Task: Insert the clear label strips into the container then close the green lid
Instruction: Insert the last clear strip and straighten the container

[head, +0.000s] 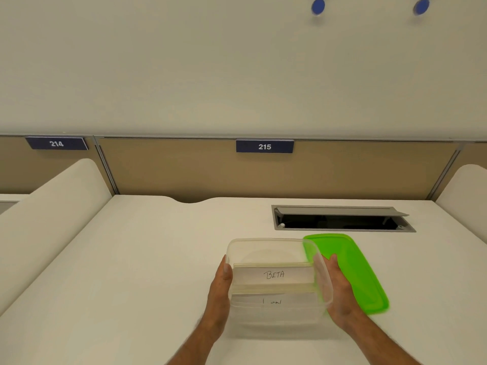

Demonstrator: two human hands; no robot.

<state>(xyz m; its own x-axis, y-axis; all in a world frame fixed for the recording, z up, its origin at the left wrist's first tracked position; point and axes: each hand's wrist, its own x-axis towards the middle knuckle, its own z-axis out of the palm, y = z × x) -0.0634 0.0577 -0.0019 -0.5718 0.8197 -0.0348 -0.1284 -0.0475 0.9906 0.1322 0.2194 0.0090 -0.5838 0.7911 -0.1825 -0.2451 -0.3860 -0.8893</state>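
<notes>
Left hand [220, 283] grips the left wall of the clear container [276, 280]; right hand [338, 288] cups its right wall, fingers hidden behind the plastic. Container sits on the white desk [147, 259], open. Label strips [274, 274] lie inside, one marked BETA. Green lid [353, 267] lies flat on the desk, just right of the container, partly beneath the right hand.

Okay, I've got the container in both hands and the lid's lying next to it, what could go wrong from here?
1. The label strips stand on edge in the clear container; tilting it could tip them over.
2. The green lid lies partly under the right hand, so shifting the container may push the lid away.
3. Both the right and left hand are busy; freeing one for the lid loosens the hold.
</notes>
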